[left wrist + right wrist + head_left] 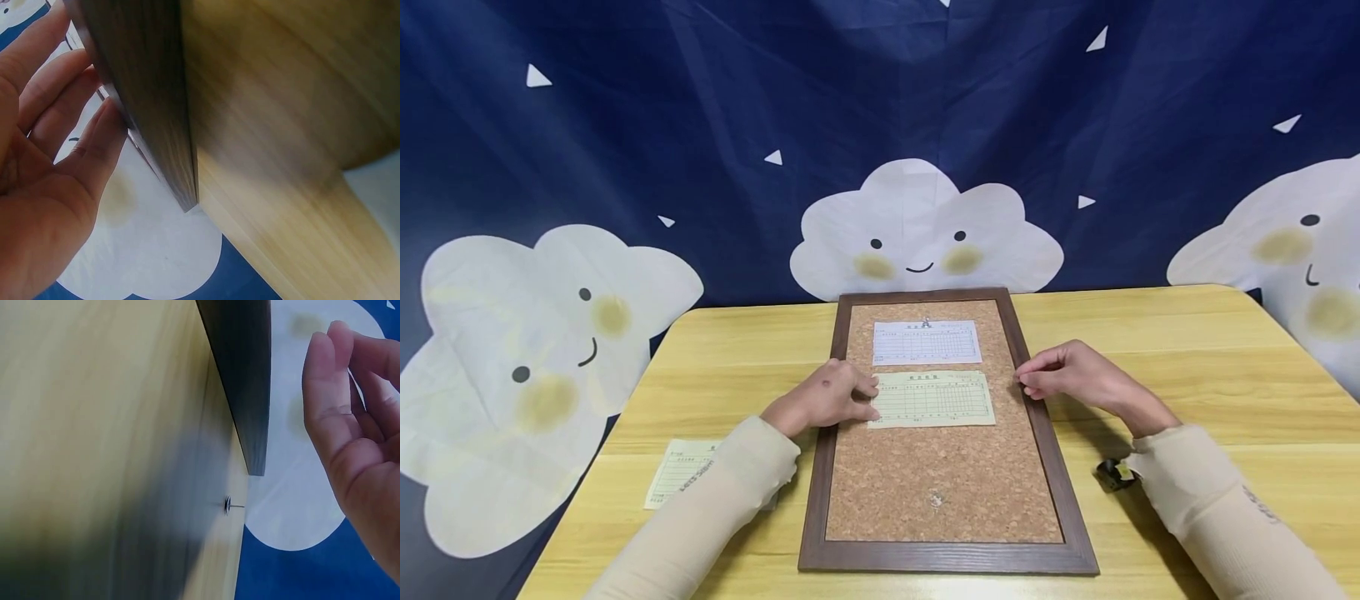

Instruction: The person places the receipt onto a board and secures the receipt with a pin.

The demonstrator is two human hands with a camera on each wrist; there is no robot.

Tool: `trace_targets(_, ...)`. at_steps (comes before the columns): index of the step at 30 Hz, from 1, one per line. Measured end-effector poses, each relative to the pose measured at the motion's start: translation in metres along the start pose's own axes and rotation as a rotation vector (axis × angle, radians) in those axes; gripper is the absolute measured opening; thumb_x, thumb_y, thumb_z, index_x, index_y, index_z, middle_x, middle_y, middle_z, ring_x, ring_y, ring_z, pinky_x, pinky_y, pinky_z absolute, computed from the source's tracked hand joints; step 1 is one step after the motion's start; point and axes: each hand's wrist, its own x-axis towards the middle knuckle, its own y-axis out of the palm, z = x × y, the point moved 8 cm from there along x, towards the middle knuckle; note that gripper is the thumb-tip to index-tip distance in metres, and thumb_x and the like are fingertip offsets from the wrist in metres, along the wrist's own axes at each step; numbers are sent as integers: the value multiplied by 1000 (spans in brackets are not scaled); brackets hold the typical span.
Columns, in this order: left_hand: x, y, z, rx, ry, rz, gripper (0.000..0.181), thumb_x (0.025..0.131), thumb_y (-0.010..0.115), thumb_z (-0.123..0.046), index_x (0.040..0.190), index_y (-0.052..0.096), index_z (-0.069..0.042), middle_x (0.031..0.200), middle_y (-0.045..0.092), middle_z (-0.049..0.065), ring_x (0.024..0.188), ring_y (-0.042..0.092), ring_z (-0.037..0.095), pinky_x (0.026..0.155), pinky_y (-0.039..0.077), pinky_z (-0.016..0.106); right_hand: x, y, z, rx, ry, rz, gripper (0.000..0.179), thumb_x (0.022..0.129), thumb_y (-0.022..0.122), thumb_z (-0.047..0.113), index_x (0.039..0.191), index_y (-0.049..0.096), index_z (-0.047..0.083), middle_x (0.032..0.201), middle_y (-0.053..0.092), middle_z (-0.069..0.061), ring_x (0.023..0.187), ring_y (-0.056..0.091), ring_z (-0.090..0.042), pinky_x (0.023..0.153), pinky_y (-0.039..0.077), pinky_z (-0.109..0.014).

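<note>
A brown-framed cork board (943,467) lies on the table. On it, a pale green printed slip (934,400) sits below a white printed slip (925,346). My left hand (831,396) rests its thumb and fingers on the green slip's left edge; the left wrist view shows the fingers fairly straight beside the frame. By the board's right frame edge, my right hand (1071,375) has thumb and fingertips close together. Whether something tiny is between them I cannot tell. A small pin (927,322) stands at the white slip's top edge.
Another small shiny pin-like piece (936,499) is on the lower cork. A pushpin (228,505) lies on the table in the right wrist view. Another pale green slip (679,471) lies left of the board, partly under my left sleeve. A dark cloud-patterned cloth (737,108) hangs behind the table.
</note>
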Motion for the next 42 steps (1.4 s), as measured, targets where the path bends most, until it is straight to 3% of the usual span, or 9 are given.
trace_targets(9,1,0,-2,11,17,5,37,83,83,-20,114,74,-1,122,68,12,120,61,26,105,45,41,6,2,2,61,-12,-13,30,94,66,3,115,62,-20,103,72,-22,83,72,-19,78,58,-29)
trace_targets(16,3,0,0,15,9,2,37,83,83,-20,114,75,-2,123,68,12,121,61,26,105,45,41,11,3,6,137,-40,-9,16,93,66,-3,99,60,-17,92,70,-21,79,71,-16,77,60,-33)
trace_targets(26,2,-1,0,34,-2,2,36,83,83,-20,114,75,-2,123,68,12,121,61,27,105,45,42,14,5,11,79,-42,1,23,95,66,3,104,63,-18,88,69,-14,78,70,-16,78,60,-33)
trace_targets(34,3,1,1,37,-26,9,37,82,84,-21,114,75,-3,124,67,10,123,60,27,109,41,43,16,6,12,87,-55,6,26,97,64,4,107,62,-20,93,69,-18,77,71,-15,77,60,-34)
trace_targets(42,2,1,1,33,-14,7,37,83,84,-19,114,75,-2,124,68,11,121,61,28,104,46,41,20,9,17,115,-58,-4,27,98,63,3,109,61,-22,86,68,-12,75,69,-13,77,60,-34)
